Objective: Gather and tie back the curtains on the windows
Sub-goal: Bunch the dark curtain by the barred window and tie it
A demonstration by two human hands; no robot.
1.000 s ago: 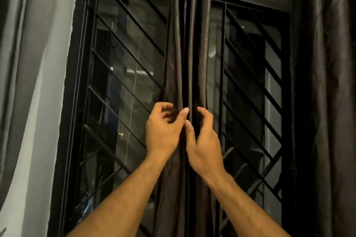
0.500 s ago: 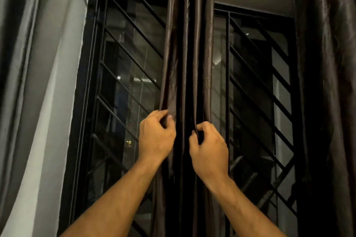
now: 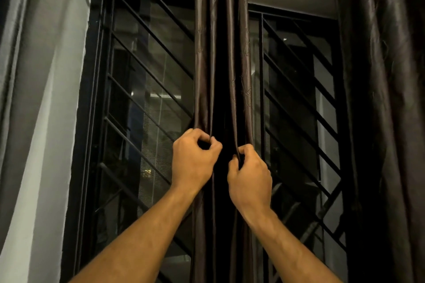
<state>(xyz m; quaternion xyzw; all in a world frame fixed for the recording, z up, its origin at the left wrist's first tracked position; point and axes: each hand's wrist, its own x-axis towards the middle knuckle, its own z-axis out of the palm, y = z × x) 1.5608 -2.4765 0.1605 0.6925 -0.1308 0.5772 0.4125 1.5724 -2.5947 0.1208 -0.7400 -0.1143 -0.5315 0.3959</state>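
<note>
Left hand (image 3: 193, 158) and right hand (image 3: 249, 172), side by side and apart, each curl fingers around folds of the gathered curtain (image 3: 222, 64) rising above them.

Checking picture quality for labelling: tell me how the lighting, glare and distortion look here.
Head view: dim indoor light; the middle curtain has a faint sheen, its folds nearly black; both hands lit evenly, fairly sharp; small bright spots behind the window grille; wide-angle lens tilts the edges inward.
</note>
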